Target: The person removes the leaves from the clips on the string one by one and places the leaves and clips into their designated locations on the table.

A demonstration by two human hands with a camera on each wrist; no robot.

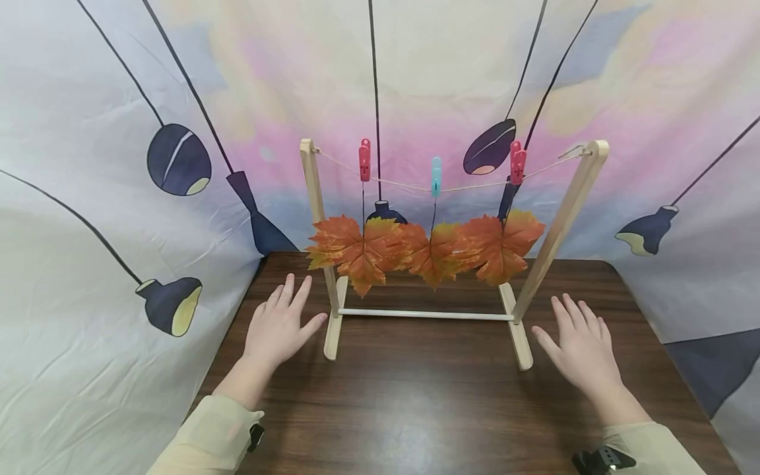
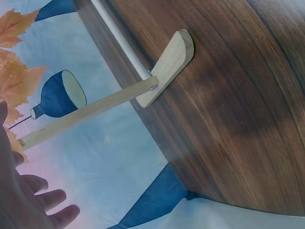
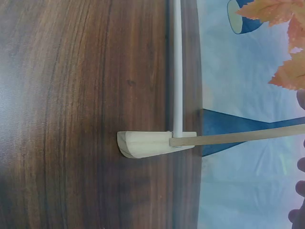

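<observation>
A small wooden drying rack stands upright with a string tied between its two posts. Three orange maple leaves hang in a row from it by their stems. A red clothespin holds the left leaf, a light blue clothespin the middle one, and another red clothespin the right one. Beside the left post, my left hand is spread with straight fingers and holds nothing. To the right of the right post, my right hand is likewise spread, with nothing in it.
The rack's feet rest on a dark wooden table, joined by a white rod. Behind and at the sides hangs a cloth backdrop printed with lamps. Dark bands circle both wrists over the sleeves.
</observation>
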